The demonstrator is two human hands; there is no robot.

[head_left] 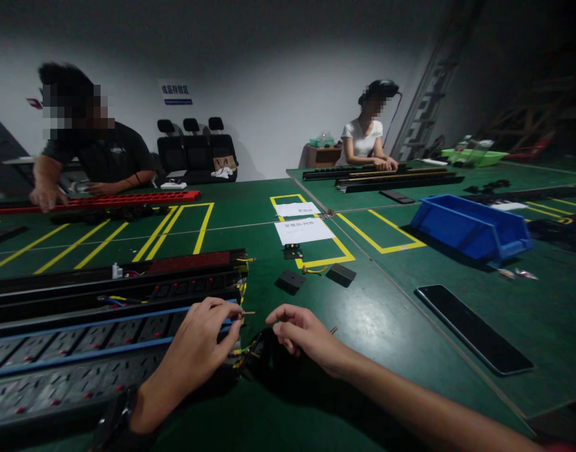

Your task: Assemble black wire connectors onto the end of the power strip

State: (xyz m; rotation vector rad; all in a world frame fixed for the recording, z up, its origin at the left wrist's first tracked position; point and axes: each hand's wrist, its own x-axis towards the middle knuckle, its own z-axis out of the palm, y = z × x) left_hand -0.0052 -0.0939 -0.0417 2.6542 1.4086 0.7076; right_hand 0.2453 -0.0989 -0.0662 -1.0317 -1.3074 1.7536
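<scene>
1. Hands, two of them, work at the near middle. The left hand (200, 333) is narrow, thumb and forefinger pinching one thin brass-coloured pin (249, 312) — slim, straight, pointing right over the strip ends. The right hand (311, 336) is loosely curled just to the right, forefinger reaching left; whether it holds anything I cannot tell, though a thin coppery tip (333, 330) shows behind it.
2. Long strips, four that I can make out, lie side by side at near left: one with a dark red insert (191, 261), one with black sockets (184, 287), one edged in blue (113, 331), and the nearest, a grey socket strip (71, 380), its face dotted with red. Yellow and green wires (240, 353) stick out at the right ends.
3. Black blocks, two, matt and box-shaped, sit beyond the hands: a left block (290, 281) and a right block (341, 274), a yellow wire (315, 270) between them.
4. Paper sheets, two, white and flat: a far sheet (297, 209) and a near sheet (304, 231).
5. Right side of the smooth green surface (391, 358): one glossy dark phone (474, 328) — and, farther off, one blue plastic bin (471, 229).
6. Co-workers, two, on the far side: one person (113, 154) at left, another person (363, 138) at right.
</scene>
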